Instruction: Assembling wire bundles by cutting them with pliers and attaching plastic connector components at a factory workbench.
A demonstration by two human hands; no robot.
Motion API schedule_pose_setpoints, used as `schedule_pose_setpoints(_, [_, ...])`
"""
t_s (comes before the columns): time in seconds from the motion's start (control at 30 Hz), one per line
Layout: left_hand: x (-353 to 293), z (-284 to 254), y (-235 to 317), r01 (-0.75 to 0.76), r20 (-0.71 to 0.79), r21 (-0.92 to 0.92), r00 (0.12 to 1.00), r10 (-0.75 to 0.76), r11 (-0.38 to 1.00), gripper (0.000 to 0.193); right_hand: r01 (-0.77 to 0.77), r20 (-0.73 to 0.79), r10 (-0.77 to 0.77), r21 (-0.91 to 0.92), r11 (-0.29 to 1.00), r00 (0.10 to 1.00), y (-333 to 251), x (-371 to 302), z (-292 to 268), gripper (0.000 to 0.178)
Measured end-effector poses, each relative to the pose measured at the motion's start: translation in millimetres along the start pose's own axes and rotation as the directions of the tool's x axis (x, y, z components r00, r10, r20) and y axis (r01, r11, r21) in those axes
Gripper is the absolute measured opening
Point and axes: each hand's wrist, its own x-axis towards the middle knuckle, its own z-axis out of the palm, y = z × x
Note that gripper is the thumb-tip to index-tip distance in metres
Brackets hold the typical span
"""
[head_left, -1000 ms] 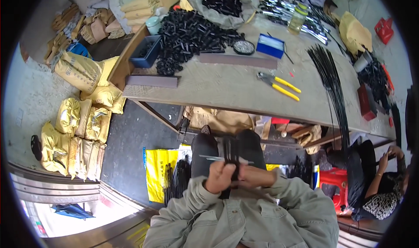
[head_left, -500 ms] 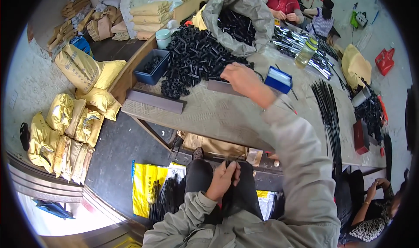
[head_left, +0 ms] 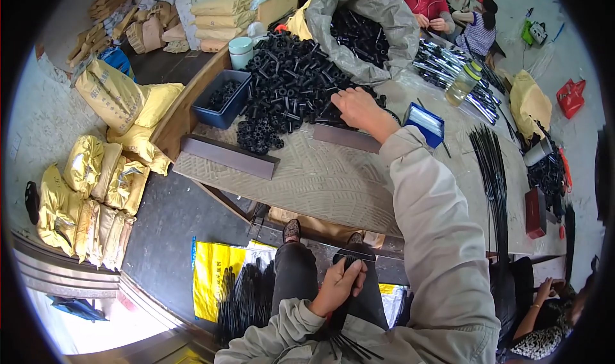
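My left hand [head_left: 338,286] is closed around a bundle of thin black rods [head_left: 351,346] above my lap. The rods' lower ends fan out against my jacket, and their other ends show dark beyond my fingers. Stretched over the table, my right hand [head_left: 365,113] is at the near edge of a heap of short black tubular plastic pieces [head_left: 288,75]. Its fingers are bent together, and whatever they hold is hidden. Just below that hand lies a grey rectangular bar [head_left: 343,138]; a blue box [head_left: 425,124] with pale contents stands to its right.
On the table [head_left: 307,191] are a blue bin [head_left: 221,100], another grey bar [head_left: 230,156], a grey sack [head_left: 400,47] of black pieces, a bottle [head_left: 462,85] and long black rods [head_left: 492,184]. Yellow sacks [head_left: 83,165] stack at left. Co-workers sit at far right and lower right.
My right hand has moved slightly right and away along the heap's edge. My left hand has shifted a little right and nearer me; the bundle's fanned ends now show. The view has shifted slightly.
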Motion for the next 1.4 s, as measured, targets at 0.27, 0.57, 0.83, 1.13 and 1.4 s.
schedule_pose_setpoints(0.27, [-0.9,-7.7,5.7,0.031,-0.029,-0.052,0.999,-0.032,0.998,0.022,-0.368,0.170,0.329,0.520,0.771,0.929,15.6,-17.4,-44.0,0.023])
schedule_pose_setpoints(0.57, [-6.9,-2.6,3.0,0.033,-0.023,-0.055,0.999,-0.034,0.998,0.023,-0.559,0.488,0.421,0.177,0.810,0.764,-8.4,-10.7,-28.7,0.029])
schedule_pose_setpoints(0.83, [-6.8,-0.2,-1.0,0.017,-0.098,0.047,0.995,-0.013,0.999,0.028,-0.474,0.395,0.366,0.866,0.159,0.843,-63.1,-82.7,-126.0,0.022])
schedule_pose_setpoints(1.13, [-18.6,26.1,-4.1,-0.092,-0.085,-0.022,0.992,0.090,0.995,0.033,-0.378,0.489,0.206,0.828,-0.414,0.848,-154.8,-204.9,-128.5,0.020])
schedule_pose_setpoints(1.4, [-33.7,41.8,-4.6,-0.100,-0.045,0.037,0.994,0.102,0.994,0.031,-0.379,0.483,0.207,0.838,-0.393,0.851,-158.6,-227.4,-138.7,0.019])
